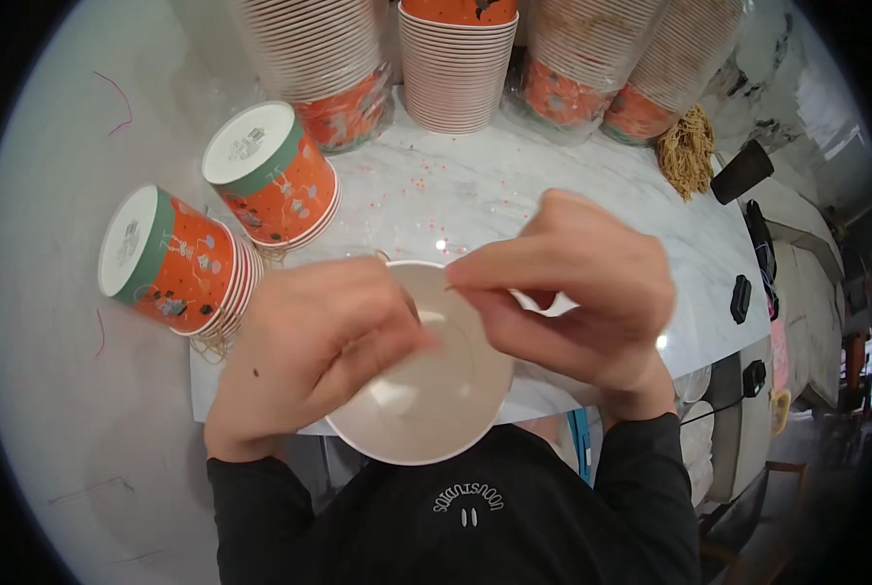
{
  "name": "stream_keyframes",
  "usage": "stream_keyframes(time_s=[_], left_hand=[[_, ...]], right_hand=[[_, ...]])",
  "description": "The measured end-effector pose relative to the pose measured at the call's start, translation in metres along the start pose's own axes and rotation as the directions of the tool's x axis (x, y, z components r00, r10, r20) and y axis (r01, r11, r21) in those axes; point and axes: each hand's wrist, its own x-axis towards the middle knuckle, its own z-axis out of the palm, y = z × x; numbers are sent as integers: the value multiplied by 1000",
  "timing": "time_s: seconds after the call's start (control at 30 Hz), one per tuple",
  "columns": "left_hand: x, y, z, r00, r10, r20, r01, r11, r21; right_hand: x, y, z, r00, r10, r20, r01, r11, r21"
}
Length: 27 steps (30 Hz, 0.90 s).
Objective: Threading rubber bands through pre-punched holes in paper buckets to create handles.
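A white-lined paper bucket [426, 429] stands open side up at the table's near edge, close to my body. Over its left rim is my left hand [319, 341], its fingers curled together and the tips blurred. My right hand [582, 292] is over the bucket's right rim with thumb and forefinger pinched. A tiny bit of something thin shows at those fingertips, too small to name. Whatever lies inside the left fingers is hidden. To the left, two short stacks of orange and green paper buckets [280, 195] [197, 258] lie tilted, bases up, with tan cords [212, 341] at their rims.
Tall nested bucket stacks [455, 68] line the back of the marble-look table [553, 166], some in clear plastic. A bundle of tan cord [688, 151] and a black cup [743, 173] are at the right. Small orange bits are scattered mid-table. A wall [56, 292] borders the left.
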Motion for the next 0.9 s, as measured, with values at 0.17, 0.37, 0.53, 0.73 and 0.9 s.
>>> stream_keyframes(time_s=[0.17, 0.37, 0.53, 0.73, 0.9], left_hand=[[-28, 2, 4, 841, 273, 467, -226, 962, -155], [-67, 20, 25, 951, -45, 306, 60, 998, -37], [-61, 29, 30, 958, -263, 112, 279, 947, -157], [-77, 14, 41, 901, -430, -59, 341, 785, -517], [-84, 15, 46, 891, -451, -56, 281, 643, -713]], right_hand=[[-4, -14, -63, 935, -341, -98, 302, 910, -284], [-7, -32, -85, 644, -293, -707, 334, 939, -85], [-42, -22, -25, 575, -490, -656, 253, 868, -427], [-92, -9, 34, 993, -115, -15, 113, 989, -91], [-86, -23, 57, 987, -158, -26, 156, 986, -58]])
